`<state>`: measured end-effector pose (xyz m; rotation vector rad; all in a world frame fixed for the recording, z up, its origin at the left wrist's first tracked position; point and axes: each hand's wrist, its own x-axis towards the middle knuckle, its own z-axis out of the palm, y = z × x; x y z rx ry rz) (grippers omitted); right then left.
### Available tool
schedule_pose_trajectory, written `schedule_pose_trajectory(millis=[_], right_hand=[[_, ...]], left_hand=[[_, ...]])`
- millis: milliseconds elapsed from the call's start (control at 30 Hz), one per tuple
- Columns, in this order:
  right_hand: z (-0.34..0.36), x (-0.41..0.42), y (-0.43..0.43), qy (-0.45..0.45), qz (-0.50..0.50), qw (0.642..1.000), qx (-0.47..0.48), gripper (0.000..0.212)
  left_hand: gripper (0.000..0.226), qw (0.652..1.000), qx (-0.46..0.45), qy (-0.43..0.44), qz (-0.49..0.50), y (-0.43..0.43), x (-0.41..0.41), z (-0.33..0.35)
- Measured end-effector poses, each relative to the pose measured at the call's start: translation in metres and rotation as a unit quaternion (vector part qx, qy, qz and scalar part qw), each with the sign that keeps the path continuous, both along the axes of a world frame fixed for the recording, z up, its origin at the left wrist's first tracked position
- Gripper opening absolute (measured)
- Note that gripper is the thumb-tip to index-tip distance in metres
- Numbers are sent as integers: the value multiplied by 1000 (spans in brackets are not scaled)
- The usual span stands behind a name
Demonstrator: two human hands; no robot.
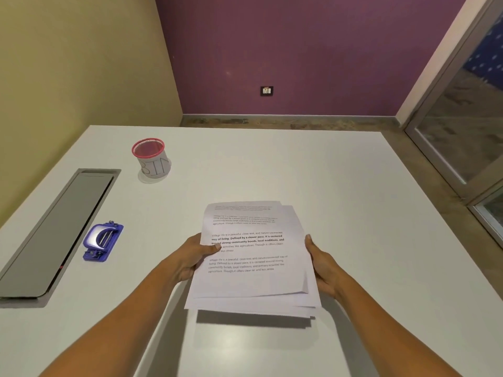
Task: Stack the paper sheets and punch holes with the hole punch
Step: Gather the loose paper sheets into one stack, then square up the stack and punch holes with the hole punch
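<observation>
A loose stack of white paper sheets (pixel 253 278) with printed text is held above the white table (pixel 353 213), its edges uneven and its shadow on the table below. My left hand (pixel 194 257) grips the stack's left edge, thumb on top. My right hand (pixel 322 263) holds the right edge. A blue hole punch (pixel 103 242) with a silver lever lies on the table to the left, well apart from both hands.
A pink-rimmed mesh cup (pixel 151 157) marked BIN stands at the back left. A grey recessed cable flap (pixel 54 229) runs along the table's left side. Yellow and purple walls meet behind the table; a glass door frame (pixel 462 148) is at the right.
</observation>
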<state>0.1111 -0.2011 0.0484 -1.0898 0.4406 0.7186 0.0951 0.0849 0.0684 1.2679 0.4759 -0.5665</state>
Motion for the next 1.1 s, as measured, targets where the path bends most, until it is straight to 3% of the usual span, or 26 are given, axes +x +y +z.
schedule_pose_trajectory(millis=[167,333,500,667,967,1100], right_hand=[[9,7,4,-68,23,997,-30,37],[21,15,8,-147,13,986,-76,41],[41,26,21,-238,-65,959,-141,21],[56,25,28,-307,-101,930,-174,15],[49,13,21,-302,-94,928,-196,17],[47,13,24,-318,-100,917,-219,24]], left_hand=[[42,999,21,-30,4,-5,-3,5],[50,994,54,-79,47,-7,2,13],[36,970,128,-146,143,-8,15,25],[34,937,161,-222,218,-12,22,33],[38,944,154,-257,139,-9,9,27],[29,940,167,-265,133,-14,9,23]])
